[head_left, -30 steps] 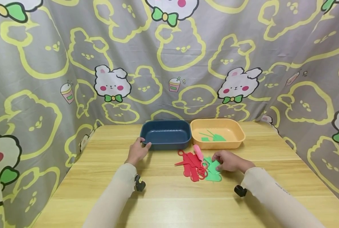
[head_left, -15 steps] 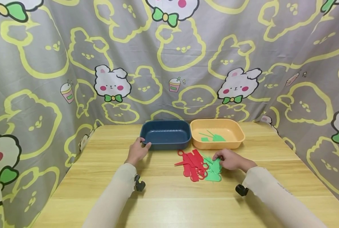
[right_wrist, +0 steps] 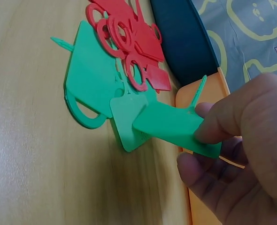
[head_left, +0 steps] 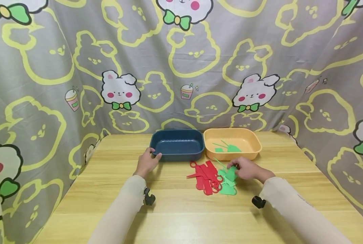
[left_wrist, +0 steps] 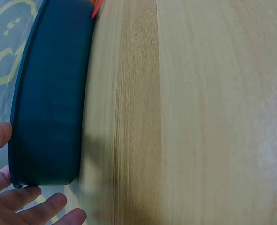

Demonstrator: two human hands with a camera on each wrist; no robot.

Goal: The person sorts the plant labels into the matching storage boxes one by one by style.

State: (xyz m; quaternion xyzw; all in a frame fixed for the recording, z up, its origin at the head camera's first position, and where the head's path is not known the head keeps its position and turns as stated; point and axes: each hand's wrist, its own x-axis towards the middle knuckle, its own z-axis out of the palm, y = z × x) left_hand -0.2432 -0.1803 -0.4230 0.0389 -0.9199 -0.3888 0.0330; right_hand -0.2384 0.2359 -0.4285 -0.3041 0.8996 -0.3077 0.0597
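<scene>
My right hand (head_left: 248,168) pinches a green plastic tag (right_wrist: 176,126) between thumb and fingers. The tag is tilted, and its thin pointed stem sticks up past the fingers in the right wrist view. Beneath it lie several more green tags (right_wrist: 89,70), flat and overlapping, some with ring-shaped ends. Red plastic tags (head_left: 204,174) of similar shape lie heaped against them on the left. My left hand (head_left: 146,163) rests at the near left corner of the dark blue bin (left_wrist: 49,93), one digit on the rim and the others spread loosely beside the bin's end.
Right of the blue bin stands a yellow-orange bin (head_left: 231,155) with several green tags (head_left: 234,148) inside. Both bins sit side by side at the back of the wooden table (head_left: 193,223), before a patterned curtain (head_left: 157,51).
The right hand has raised a green tag slightly from the heap. A red tag that stood tilted up a second ago now lies flat. The left hand has stayed put.
</scene>
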